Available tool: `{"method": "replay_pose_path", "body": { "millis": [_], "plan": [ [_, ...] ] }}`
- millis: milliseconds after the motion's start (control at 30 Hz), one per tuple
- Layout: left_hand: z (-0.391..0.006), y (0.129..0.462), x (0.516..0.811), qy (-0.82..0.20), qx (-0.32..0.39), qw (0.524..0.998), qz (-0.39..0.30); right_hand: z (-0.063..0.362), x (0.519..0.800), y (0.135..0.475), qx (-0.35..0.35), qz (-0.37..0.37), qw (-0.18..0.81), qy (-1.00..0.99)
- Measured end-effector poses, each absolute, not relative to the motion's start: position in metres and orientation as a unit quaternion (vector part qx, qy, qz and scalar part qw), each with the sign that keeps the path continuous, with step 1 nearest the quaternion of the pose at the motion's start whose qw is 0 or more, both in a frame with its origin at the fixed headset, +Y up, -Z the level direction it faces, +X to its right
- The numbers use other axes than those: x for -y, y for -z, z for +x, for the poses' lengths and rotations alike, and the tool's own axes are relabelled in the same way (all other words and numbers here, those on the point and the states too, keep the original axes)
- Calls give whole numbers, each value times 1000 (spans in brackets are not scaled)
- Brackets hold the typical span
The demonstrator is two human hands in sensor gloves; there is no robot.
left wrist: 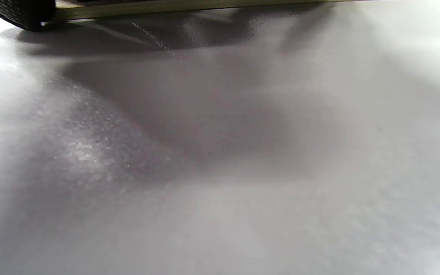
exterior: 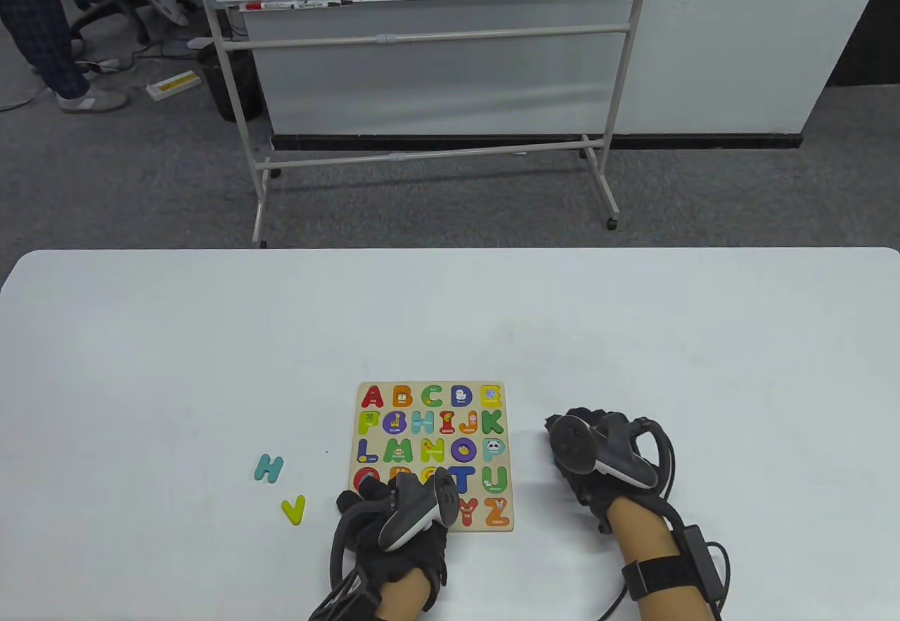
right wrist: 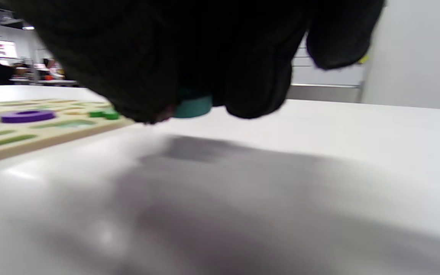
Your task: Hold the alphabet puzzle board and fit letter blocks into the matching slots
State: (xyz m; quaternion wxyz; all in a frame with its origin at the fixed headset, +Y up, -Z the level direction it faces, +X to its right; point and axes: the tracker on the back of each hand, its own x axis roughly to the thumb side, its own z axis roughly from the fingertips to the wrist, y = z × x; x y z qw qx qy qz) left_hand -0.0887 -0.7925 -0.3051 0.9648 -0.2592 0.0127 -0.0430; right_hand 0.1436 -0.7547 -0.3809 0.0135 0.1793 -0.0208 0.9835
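Note:
The alphabet puzzle board (exterior: 509, 480) lies flat on the white table, most of its slots filled with coloured letters. My left hand (exterior: 383, 501) rests on the board's near-left corner and holds it down. The left wrist view shows one fingertip (left wrist: 17, 13) beside the board's edge (left wrist: 189, 4). My right hand (exterior: 587, 449) is just right of the board, low over the table. In the right wrist view its fingers (right wrist: 258, 91) grip a teal letter block (right wrist: 191, 107), with the board (right wrist: 44, 142) to the left.
A loose teal H (exterior: 268, 468) and a yellow V (exterior: 294, 509) lie on the table left of the board. A whiteboard stand (exterior: 429, 150) is on the floor beyond the table's far edge.

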Motion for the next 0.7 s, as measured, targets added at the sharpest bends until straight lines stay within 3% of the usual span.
{"method": "replay_pose_path", "body": {
  "millis": [133, 267, 700],
  "plan": [
    [-89, 305, 793, 43, -12, 965, -259, 116, 758, 384, 0, 229, 59, -972],
    [-89, 305, 793, 42, -11, 965, -259, 93, 760, 388, 8, 263, 31, -964],
    [-89, 305, 793, 41, -11, 964, -261, 74, 766, 394, 23, 283, 13, -959]
  ]
}}
